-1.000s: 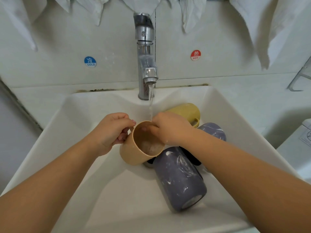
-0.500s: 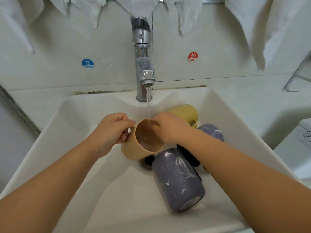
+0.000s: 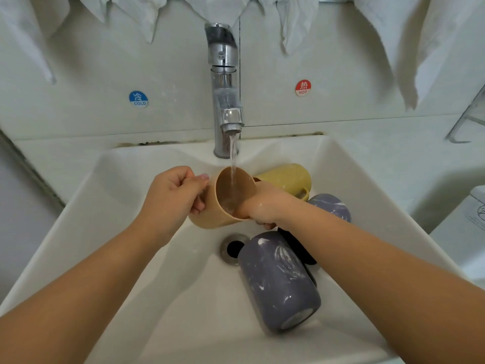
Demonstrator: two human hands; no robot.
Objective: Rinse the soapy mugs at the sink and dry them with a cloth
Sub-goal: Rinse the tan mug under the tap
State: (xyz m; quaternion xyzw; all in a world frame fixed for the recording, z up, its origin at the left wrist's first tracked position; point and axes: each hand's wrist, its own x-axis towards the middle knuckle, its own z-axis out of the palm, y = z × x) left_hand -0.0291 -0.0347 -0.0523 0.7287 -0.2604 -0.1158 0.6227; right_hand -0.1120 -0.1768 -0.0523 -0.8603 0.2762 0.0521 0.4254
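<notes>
Since a second ago the right hand (image 3: 262, 206) has pushed deeper into the tan mug (image 3: 225, 198), its fingers now hidden inside where before they only hooked the far rim, and the mug has tipped its mouth further up under the stream. Water from the chrome faucet (image 3: 225, 85) runs straight into it.

By my reading the task is early: this mug is mid-rinse, while a yellow mug (image 3: 288, 177) and two grey marbled mugs (image 3: 278, 282) lie on their sides in the white sink (image 3: 131, 206), right of the drain (image 3: 231, 248), apparently waiting. No drying has begun; white cloths (image 3: 296, 19) hang on the far wall.

The left hand (image 3: 173, 198) is curled tight at the mug's left side, seemingly gripping its handle, which is hidden.
</notes>
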